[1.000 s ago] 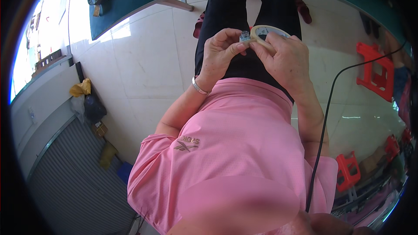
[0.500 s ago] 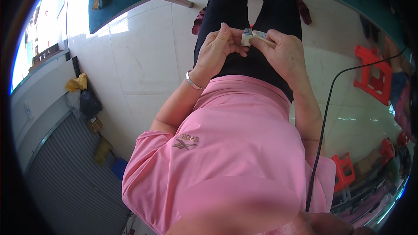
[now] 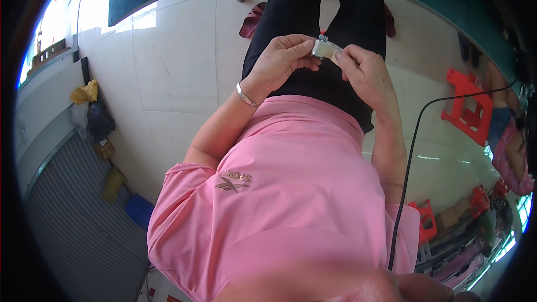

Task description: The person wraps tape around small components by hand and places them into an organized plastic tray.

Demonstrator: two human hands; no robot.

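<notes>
Both hands meet over my lap: my left hand (image 3: 282,59) and right hand (image 3: 361,70) pinch a small silvery metal part (image 3: 323,48) between their fingertips, above my black trousers (image 3: 313,5).

A small silvery metal part (image 3: 323,48) with a pale tan strip trailing from one end sat pinched between both hands, held in front of the body above the dark trousers.

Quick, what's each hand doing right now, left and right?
Left hand: closed, fingertips pinching the small metal part.
Right hand: closed, pinching the same part from the other side.
</notes>
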